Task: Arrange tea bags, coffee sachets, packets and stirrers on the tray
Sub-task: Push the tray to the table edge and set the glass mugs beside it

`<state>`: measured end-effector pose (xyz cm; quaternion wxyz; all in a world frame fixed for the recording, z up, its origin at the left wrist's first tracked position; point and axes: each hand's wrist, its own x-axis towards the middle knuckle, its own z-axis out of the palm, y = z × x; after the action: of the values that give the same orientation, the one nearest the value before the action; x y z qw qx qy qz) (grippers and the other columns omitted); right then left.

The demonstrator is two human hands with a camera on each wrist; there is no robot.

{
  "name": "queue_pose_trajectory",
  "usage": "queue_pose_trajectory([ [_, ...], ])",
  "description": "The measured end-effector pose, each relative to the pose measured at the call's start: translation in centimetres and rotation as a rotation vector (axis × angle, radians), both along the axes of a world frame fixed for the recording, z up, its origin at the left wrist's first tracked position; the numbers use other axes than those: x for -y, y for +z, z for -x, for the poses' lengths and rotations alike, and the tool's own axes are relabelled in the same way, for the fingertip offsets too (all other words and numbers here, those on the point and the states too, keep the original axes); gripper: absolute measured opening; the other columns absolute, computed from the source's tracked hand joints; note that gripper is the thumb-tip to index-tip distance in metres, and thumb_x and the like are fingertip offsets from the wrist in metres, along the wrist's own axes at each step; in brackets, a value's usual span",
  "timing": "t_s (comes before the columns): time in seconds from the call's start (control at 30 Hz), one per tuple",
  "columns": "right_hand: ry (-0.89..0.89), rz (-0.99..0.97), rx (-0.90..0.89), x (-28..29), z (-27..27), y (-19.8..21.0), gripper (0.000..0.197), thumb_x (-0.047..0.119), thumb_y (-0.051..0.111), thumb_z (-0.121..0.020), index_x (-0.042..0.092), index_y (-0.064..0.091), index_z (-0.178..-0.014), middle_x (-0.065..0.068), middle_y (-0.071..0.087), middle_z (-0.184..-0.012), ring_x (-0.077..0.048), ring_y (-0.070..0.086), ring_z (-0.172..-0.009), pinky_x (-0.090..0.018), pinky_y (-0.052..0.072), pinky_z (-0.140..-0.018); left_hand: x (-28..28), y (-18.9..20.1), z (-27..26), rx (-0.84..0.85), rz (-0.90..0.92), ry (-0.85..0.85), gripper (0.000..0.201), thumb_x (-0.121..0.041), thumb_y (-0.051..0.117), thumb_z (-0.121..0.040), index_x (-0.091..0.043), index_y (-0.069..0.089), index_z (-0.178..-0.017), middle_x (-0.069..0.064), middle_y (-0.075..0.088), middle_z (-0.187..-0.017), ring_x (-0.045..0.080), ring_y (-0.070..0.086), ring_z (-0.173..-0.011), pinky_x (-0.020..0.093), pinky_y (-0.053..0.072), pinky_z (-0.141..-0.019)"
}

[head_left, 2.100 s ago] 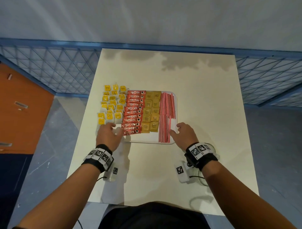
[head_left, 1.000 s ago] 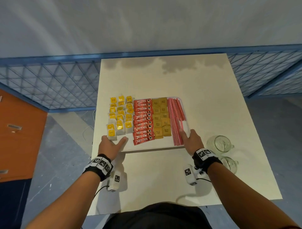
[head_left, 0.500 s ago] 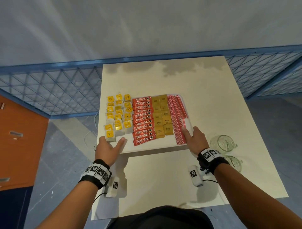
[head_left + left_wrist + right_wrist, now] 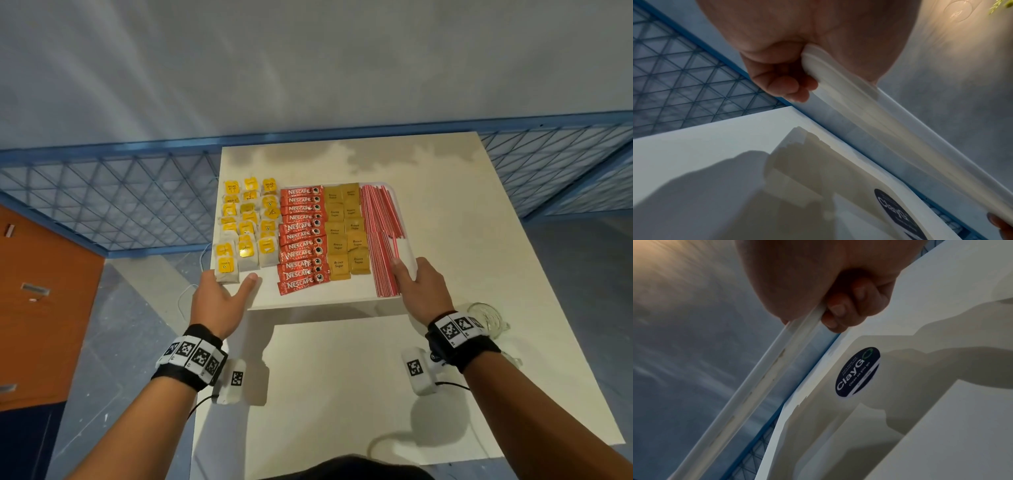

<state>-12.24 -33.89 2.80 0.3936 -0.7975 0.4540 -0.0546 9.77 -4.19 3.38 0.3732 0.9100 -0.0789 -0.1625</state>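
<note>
A white tray (image 4: pixel 325 296) hangs above the cream table (image 4: pixel 342 377), its shadow on the tabletop below it. On the tray lie rows of yellow tea bags (image 4: pixel 247 224), red Nescafe sachets (image 4: pixel 301 236), brown sugar packets (image 4: pixel 346 233) and red-striped stirrers (image 4: pixel 380 233). My left hand (image 4: pixel 222 298) grips the tray's near left corner, thumb on top. My right hand (image 4: pixel 418 284) grips the near right side beside the stirrers. In the wrist views the fingers (image 4: pixel 785 84) of the left and the fingers (image 4: pixel 840 311) of the right curl under the tray's rim (image 4: pixel 764 378).
Two clear glass cups (image 4: pixel 488 318) stand on the table just right of my right wrist. A round dark sticker (image 4: pixel 858 371) sits on the tabletop under the tray. A blue mesh fence (image 4: pixel 102 205) runs behind the table, and an orange cabinet (image 4: pixel 41 301) stands at the left.
Both hands took hold of the tray's near sides and lifted it off the table. It now hangs higher, with its left part past the table's left edge.
</note>
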Motion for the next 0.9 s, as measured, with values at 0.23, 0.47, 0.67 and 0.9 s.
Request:
queue_pose_trajectory([
  [0.23,0.037,0.020,-0.035,2.3,-2.6,-0.5,0.059,0.073,0.042,-0.096,0.016,0.057,-0.105,0.000,0.068,-0.092,-0.022,0.067,-0.082,-0.046,0.058,-0.077,1.8,-0.6,-2.3,-0.011,-0.005,0.008,0.055,-0.052,0.072,-0.087,-0.014,0.051,-0.122,-0.003,0.056,-0.107,0.018,0.054,-0.094,0.033,0.044,-0.076],
  [0.47,0.116,0.033,-0.085,5.1,-6.8,-1.1,0.056,0.067,0.042,-0.099,0.014,0.056,-0.111,-0.002,0.069,-0.096,-0.019,0.067,-0.082,-0.038,0.056,-0.069,4.4,-1.7,-6.9,0.031,-0.034,-0.028,0.054,-0.055,0.071,-0.086,-0.017,0.054,-0.119,-0.005,0.059,-0.105,0.016,0.055,-0.091,0.032,0.044,-0.076],
  [0.67,0.108,0.055,-0.131,8.1,-11.1,-2.7,0.063,0.075,0.037,-0.095,0.017,0.054,-0.110,-0.001,0.069,-0.092,-0.022,0.070,-0.078,-0.046,0.061,-0.074,7.0,-2.6,-10.9,0.059,-0.039,-0.030,0.047,-0.059,0.070,-0.084,-0.025,0.055,-0.112,-0.009,0.059,-0.104,0.015,0.056,-0.095,0.034,0.046,-0.080],
  [0.9,0.060,0.110,-0.213,10.2,-15.7,-3.5,0.062,0.072,0.033,-0.099,0.014,0.053,-0.110,-0.002,0.065,-0.090,-0.024,0.064,-0.077,-0.040,0.054,-0.072,9.9,-3.9,-14.7,0.032,-0.107,-0.042,0.053,-0.065,0.069,-0.082,-0.026,0.050,-0.113,-0.012,0.061,-0.096,0.015,0.060,-0.088,0.032,0.046,-0.069],
])
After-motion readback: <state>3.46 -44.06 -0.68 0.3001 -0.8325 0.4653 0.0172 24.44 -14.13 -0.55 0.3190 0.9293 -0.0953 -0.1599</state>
